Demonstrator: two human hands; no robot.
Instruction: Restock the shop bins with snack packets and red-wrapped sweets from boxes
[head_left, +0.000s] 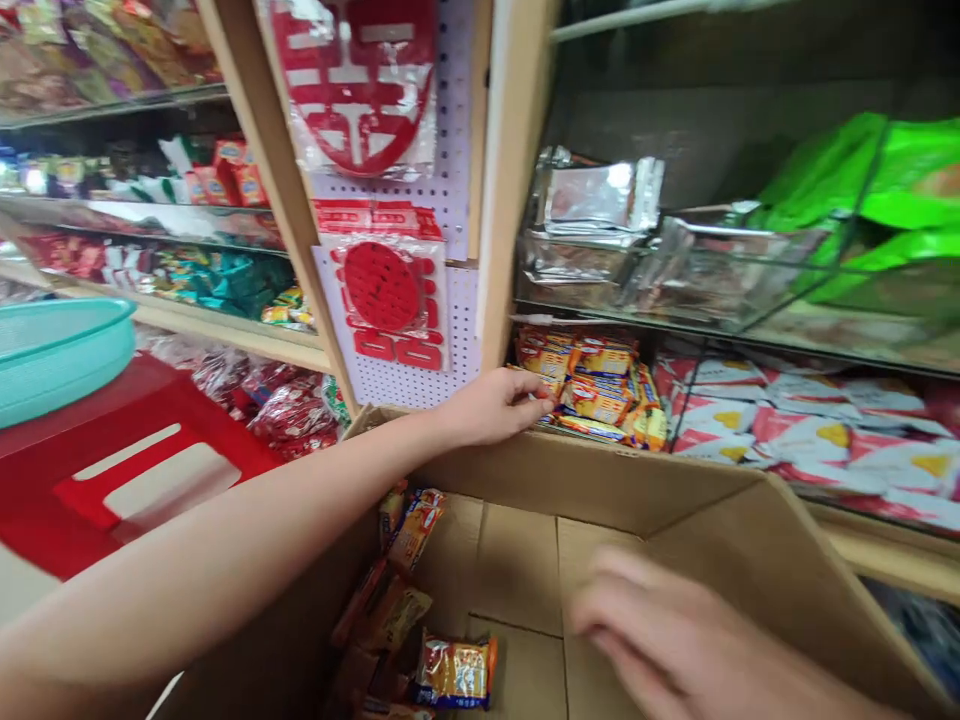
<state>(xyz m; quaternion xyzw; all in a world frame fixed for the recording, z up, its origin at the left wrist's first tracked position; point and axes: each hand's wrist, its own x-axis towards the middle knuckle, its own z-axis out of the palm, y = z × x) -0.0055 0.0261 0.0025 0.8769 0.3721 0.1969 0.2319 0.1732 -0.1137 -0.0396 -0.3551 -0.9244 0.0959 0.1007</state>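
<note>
My left hand (495, 405) reaches over the far rim of a cardboard box (517, 540) to a low shelf. Its fingers are bent and closed at the left edge of a stack of orange-and-yellow snack packets (596, 398), gripping a packet there; the fingertips are partly hidden. Over the right part of the box hangs my right hand (645, 620), blurred by motion. Its fingers look curled, and I cannot make out anything in them. Inside the box, a loose snack packet (456, 670) lies on the bottom, with several more along the left side.
Red-and-white packets (810, 430) lie right of the stack. A glass shelf above holds silver packets (592, 200) and green bags (885, 190). Red decorations (386, 285) hang on a pegboard. At left, a teal basket (67, 350) sits on a red stool (150, 440).
</note>
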